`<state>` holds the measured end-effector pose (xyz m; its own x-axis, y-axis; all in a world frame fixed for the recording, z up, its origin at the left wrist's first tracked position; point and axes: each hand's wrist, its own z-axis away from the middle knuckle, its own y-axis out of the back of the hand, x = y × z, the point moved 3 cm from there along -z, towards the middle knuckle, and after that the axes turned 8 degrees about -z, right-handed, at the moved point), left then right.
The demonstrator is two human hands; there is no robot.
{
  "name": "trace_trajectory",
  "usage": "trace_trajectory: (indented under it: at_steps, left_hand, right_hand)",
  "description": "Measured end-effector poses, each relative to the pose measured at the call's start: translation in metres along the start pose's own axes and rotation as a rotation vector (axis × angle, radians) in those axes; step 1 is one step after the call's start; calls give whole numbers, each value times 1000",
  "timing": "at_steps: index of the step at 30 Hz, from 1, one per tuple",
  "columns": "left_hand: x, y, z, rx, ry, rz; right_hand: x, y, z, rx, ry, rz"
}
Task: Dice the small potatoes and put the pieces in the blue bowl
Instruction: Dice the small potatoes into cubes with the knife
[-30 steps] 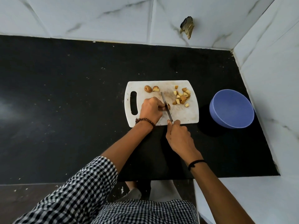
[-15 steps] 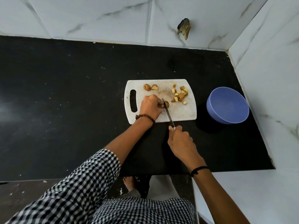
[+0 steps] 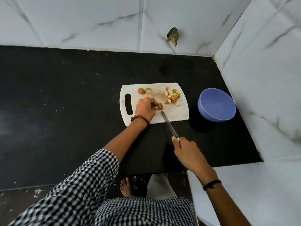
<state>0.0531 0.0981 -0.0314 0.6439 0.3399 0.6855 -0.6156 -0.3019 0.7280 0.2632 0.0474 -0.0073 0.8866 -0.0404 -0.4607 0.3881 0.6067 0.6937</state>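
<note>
The person stands at a black surface (image 3: 65, 103) set into a tiled corner, both arms reaching forward. The left arm, in a rolled checked sleeve (image 3: 81, 185) with a beaded bracelet (image 3: 140, 119) at the wrist, stretches out over a white cutting board (image 3: 177, 114). The left hand (image 3: 145, 110) sits knuckles-up near the middle of the board, its fingers bent down and to the right. Its grip is clamped by the fingertips on a small brown potato (image 3: 160, 106) that rests on the board.

The right arm comes in lower, with a thin black band (image 3: 211, 184) round the wrist. The right hand (image 3: 187, 150) hangs over the dark surface, off the near edge of the board, its grip closed tight round the handle of a knife (image 3: 169, 126), the thumb laid along the top. The blade slants up and to the left across the board's near edge. Its tip ends just beside the held potato, and I cannot tell whether the two touch.

The diced pieces (image 3: 172, 97) lie in a loose heap toward the far right corner of the board. A whole potato (image 3: 141, 91) and a cut chunk (image 3: 148, 90) sit side by side along the far edge, above the left hand. The blue bowl (image 3: 216, 115) stands on the surface to the right of the board, apart from it and close to the side wall.

A ragged hole (image 3: 173, 36) shows in the back wall tiles. Down below the edge of the surface a bare foot (image 3: 125, 186) shows on the floor.
</note>
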Motion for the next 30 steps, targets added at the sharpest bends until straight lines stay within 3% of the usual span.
trace_trajectory:
  at_steps: [3,9,17,30]
  left_hand:
    - [-4,0,-1,-32,-14,8]
    - [7,2,-8,-183,-68,-201]
    - [13,0,-15,-158,-70,-232]
    - [27,-1,-26,-183,-151,-378]
  right_hand:
    - [2,1,-3,69,19,-108]
    - [-3,2,-23,123,29,-217]
    - [-34,16,-57,249,149,-312]
    - [-46,35,-95,240,148,-390]
